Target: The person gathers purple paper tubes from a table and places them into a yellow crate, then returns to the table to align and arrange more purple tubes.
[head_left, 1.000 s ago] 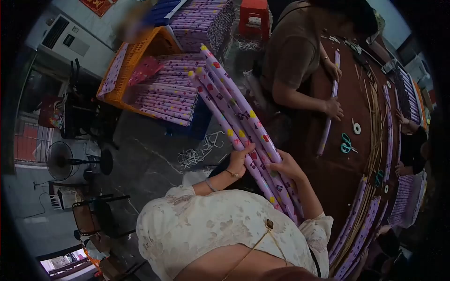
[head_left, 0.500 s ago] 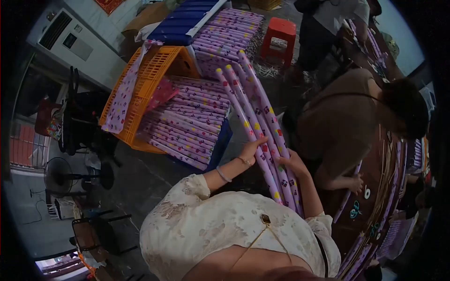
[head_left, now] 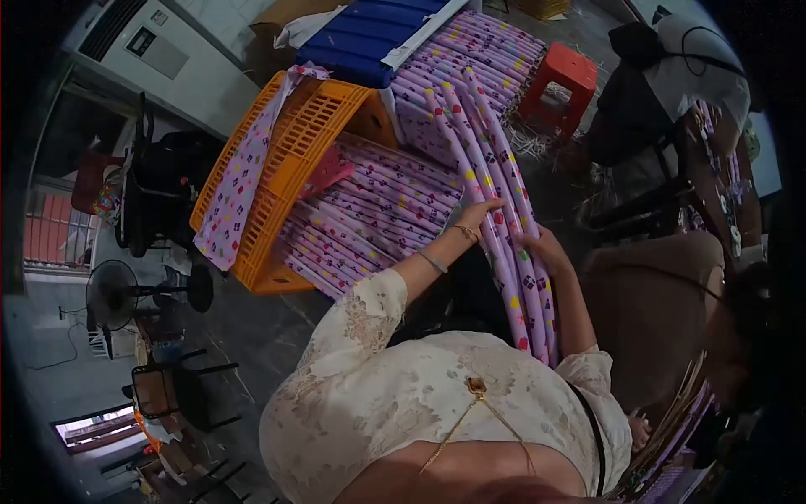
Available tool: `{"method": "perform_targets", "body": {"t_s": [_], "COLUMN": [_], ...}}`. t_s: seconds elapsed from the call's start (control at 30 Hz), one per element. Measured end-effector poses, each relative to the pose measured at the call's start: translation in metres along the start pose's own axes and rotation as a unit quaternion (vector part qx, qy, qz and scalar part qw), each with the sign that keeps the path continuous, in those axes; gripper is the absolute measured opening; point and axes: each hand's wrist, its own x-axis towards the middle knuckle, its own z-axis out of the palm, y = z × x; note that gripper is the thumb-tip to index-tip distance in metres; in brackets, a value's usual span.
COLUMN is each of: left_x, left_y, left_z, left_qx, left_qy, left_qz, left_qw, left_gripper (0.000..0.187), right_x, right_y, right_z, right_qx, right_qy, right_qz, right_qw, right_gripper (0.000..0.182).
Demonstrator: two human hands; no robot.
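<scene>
Several long rolls of lilac wrapping paper (head_left: 509,290) with a small coloured print lie as a slanting bundle in front of my body. My left hand (head_left: 480,218) is closed around the bundle's left side. On the right side, my right hand (head_left: 547,250) grips it a little lower down. The upper ends of the rolls spread slightly apart, and the lower ends reach my blouse. Just beyond my left forearm, an orange crate (head_left: 290,181) lies on its side with many similar rolls (head_left: 378,210) stacked in it.
A blue crate (head_left: 361,38) behind holds more stacked rolls (head_left: 474,55). A red stool (head_left: 561,80) stands on the littered floor. A person in brown (head_left: 659,286) is close on my right; another person (head_left: 693,67) is farther back. A fan (head_left: 112,294) and chair (head_left: 180,391) are at left.
My view has turned rightward and come nearer to the crates. The bundle, still in both hands, now overlaps the rear stack of rolls. The person in brown appears lower and farther right.
</scene>
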Motion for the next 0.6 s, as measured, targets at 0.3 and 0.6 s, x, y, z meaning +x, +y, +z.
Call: {"method": "perform_targets", "body": {"t_s": [0.3,0.6], "left_x": [0.134,0.217], "left_y": [0.135,0.184], "left_z": [0.005,-0.012], "left_qx": [-0.044,-0.126], "left_qy": [0.049,0.123], "left_qz": [0.015,0.074], "left_qw": [0.998,0.982], "left_gripper": [0.026,0.03], "right_x": [0.187,0.318], "right_y": [-0.108,-0.175], "right_z": [-0.037,-0.068], "right_qx": [-0.036,-0.097], "right_qy": [-0.054,-0.192], "right_qz": [0.007,0.057], "right_qw": [0.998,0.975], "right_gripper": [0.047,0.049]}}
